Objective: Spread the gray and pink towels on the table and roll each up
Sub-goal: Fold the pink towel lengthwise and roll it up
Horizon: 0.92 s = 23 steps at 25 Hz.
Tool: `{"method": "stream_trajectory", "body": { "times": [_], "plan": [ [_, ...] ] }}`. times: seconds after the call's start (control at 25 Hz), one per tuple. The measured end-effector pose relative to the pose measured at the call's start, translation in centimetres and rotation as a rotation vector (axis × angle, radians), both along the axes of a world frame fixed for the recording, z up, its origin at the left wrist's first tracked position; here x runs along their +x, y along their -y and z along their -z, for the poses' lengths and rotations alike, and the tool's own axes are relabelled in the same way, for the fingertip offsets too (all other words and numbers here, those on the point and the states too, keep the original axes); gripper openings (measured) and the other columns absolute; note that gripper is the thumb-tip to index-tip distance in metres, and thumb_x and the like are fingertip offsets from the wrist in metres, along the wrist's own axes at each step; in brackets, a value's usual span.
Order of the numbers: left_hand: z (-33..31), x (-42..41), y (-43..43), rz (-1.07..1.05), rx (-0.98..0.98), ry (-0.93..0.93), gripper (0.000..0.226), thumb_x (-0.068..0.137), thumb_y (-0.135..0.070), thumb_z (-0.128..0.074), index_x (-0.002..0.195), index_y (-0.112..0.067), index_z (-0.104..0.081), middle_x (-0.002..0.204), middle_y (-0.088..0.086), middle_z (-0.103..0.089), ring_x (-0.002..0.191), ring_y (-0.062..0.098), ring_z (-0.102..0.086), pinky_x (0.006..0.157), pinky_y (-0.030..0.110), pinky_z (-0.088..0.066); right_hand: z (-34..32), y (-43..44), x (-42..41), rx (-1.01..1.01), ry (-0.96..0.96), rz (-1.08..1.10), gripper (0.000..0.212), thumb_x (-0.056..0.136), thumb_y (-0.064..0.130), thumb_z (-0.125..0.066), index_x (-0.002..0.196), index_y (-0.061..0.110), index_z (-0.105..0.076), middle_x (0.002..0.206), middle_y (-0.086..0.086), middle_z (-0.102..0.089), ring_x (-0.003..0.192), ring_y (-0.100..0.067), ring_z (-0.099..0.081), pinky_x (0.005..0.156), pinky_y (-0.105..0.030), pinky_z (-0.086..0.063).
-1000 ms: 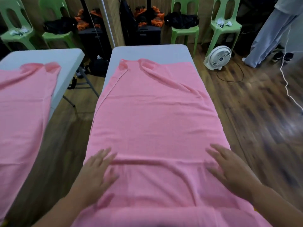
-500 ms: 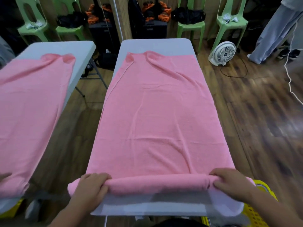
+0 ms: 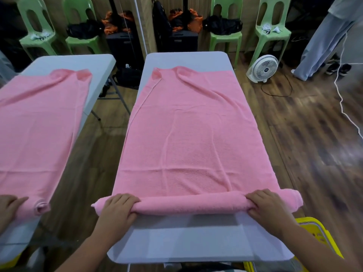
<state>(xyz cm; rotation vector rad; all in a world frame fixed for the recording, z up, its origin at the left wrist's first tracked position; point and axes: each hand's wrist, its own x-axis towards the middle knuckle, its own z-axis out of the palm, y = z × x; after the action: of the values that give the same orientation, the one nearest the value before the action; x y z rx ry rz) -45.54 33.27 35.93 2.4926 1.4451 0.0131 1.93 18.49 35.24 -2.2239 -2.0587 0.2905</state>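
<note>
Gray worktop (image 3: 186,242) is seen running lengthwise away from the fingers, with a bare strip left on the near side of them. Pink towel (image 3: 188,134) is spread flat over the worktop ahead of the fingers, with a few creases and its far left corner folded over. Its near end is wound into a roll (image 3: 192,205) lying crosswise under the fingers, and both roll ends stick out past the worktop edges. A mirror (image 3: 78,173) left of the left fingers repeats the scene. Green chairs (image 3: 225,32) are lined up far ahead, a yellow basket (image 3: 318,232) sits low just right of the right fingers, and a white fan (image 3: 263,68) stands on the floor far ahead to the right. Left hand (image 3: 115,209) and right hand (image 3: 269,207) are set on the roll near its ends, fingers curled over the top and gripping it.
</note>
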Motion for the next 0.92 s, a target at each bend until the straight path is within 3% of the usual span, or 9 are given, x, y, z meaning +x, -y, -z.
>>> {"method": "stream_trajectory", "body": {
  "times": [0.08, 0.24, 0.32, 0.4, 0.56, 0.68, 0.76, 0.84, 0.92],
  "plan": [
    [-0.4, 0.5, -0.1, -0.024, -0.021, 0.016, 0.022, 0.08, -0.039, -0.038, 0.097, -0.042, -0.052, 0.095, -0.016, -0.064, 0.087, 0.01, -0.054, 0.09, 0.041, -0.047, -1.1, -0.9, 0.1, -0.102, -0.014, -0.002, 0.03, 0.073, 0.047, -0.044, 0.085, 0.028, -0.064, 0.079, 0.011, -0.064, 0.078, -0.018, -0.052, 0.069, -0.037, -0.044],
    [-1.1, 1.2, -2.4, -0.038, -0.021, -0.036, 0.029, 0.081, -0.04, -0.035, 0.102, -0.038, -0.055, 0.088, -0.011, -0.063, 0.082, 0.014, -0.055, 0.094, 0.045, -0.043, -2.3, -3.8, 1.9, -0.257, -0.136, 0.0, 0.04, 0.077, 0.054, -0.039, 0.087, 0.028, -0.068, 0.085, 0.009, -0.069, 0.083, -0.014, -0.057, 0.075, -0.034, -0.044],
    [-1.3, 1.8, -3.7, -0.094, 0.075, -0.035, 0.029, 0.084, -0.038, -0.042, 0.105, -0.031, -0.06, 0.098, -0.009, -0.065, 0.09, 0.02, -0.06, 0.09, 0.045, -0.045, -2.8, -5.3, 2.5, -0.117, -0.146, 0.092, 0.038, 0.075, 0.052, -0.042, 0.09, 0.03, -0.07, 0.089, 0.01, -0.07, 0.084, -0.014, -0.059, 0.075, -0.032, -0.046],
    [-1.1, 1.8, -3.1, -0.064, 0.101, 0.018, 0.024, 0.086, -0.041, -0.05, 0.103, -0.029, -0.062, 0.104, -0.008, -0.063, 0.097, 0.021, -0.058, 0.091, 0.044, -0.044, -2.6, -5.0, 2.2, 0.079, -0.05, -0.006, 0.032, 0.079, 0.05, -0.05, 0.093, 0.029, -0.069, 0.091, 0.011, -0.067, 0.083, -0.016, -0.059, 0.076, -0.031, -0.045],
    [0.5, 0.6, -1.3, 0.047, -0.014, -0.082, 0.057, 0.072, -0.056, -0.062, 0.126, -0.039, -0.054, 0.124, -0.018, -0.057, 0.114, 0.012, -0.053, 0.109, 0.048, -0.034, -0.7, -1.2, 0.5, 0.03, -0.014, -0.155, 0.054, 0.067, 0.054, -0.066, 0.114, 0.029, -0.063, 0.102, 0.012, -0.062, 0.09, -0.016, -0.058, 0.078, -0.035, -0.051],
    [0.4, 0.8, -2.2, -0.021, 0.024, -0.058, 0.038, 0.069, -0.041, -0.05, 0.105, -0.038, -0.062, 0.101, -0.017, -0.065, 0.095, 0.015, -0.06, 0.099, 0.043, -0.04, -0.4, -1.0, 0.8, -0.062, -0.099, -0.041, 0.034, 0.062, 0.041, -0.059, 0.095, 0.042, -0.058, 0.086, 0.018, -0.06, 0.08, -0.012, -0.053, 0.069, -0.033, -0.047],
    [-0.4, 0.9, -2.6, 0.007, 0.0, -0.087, 0.026, 0.073, -0.042, -0.048, 0.097, -0.039, -0.059, 0.086, -0.018, -0.061, 0.086, 0.014, -0.057, 0.094, 0.047, -0.044, -1.9, -2.2, 1.1, -0.262, -0.156, -0.057, 0.019, 0.065, 0.046, -0.053, 0.084, 0.044, -0.054, 0.082, 0.019, -0.059, 0.079, -0.008, -0.052, 0.072, -0.03, -0.045],
    [-1.2, 1.1, -3.5, 0.059, -0.035, -0.107, 0.025, 0.078, -0.043, -0.045, 0.101, -0.041, -0.055, 0.08, -0.017, -0.056, 0.083, 0.012, -0.055, 0.098, 0.047, -0.041, -2.6, -3.8, 1.9, -0.342, -0.237, -0.064, 0.027, 0.068, 0.051, -0.051, 0.089, 0.039, -0.062, 0.086, 0.019, -0.064, 0.082, -0.005, -0.056, 0.077, -0.026, -0.045],
    [-2.0, 1.8, -5.1, 0.03, -0.052, -0.056, 0.028, 0.082, -0.042, -0.045, 0.109, -0.04, -0.052, 0.088, -0.016, -0.06, 0.086, 0.009, -0.057, 0.1, 0.044, -0.041, -3.0, -5.4, 2.6, -0.282, -0.295, 0.025, 0.032, 0.072, 0.049, -0.053, 0.099, 0.037, -0.066, 0.095, 0.018, -0.067, 0.089, -0.004, -0.059, 0.081, -0.024, -0.045]
  ]
}}
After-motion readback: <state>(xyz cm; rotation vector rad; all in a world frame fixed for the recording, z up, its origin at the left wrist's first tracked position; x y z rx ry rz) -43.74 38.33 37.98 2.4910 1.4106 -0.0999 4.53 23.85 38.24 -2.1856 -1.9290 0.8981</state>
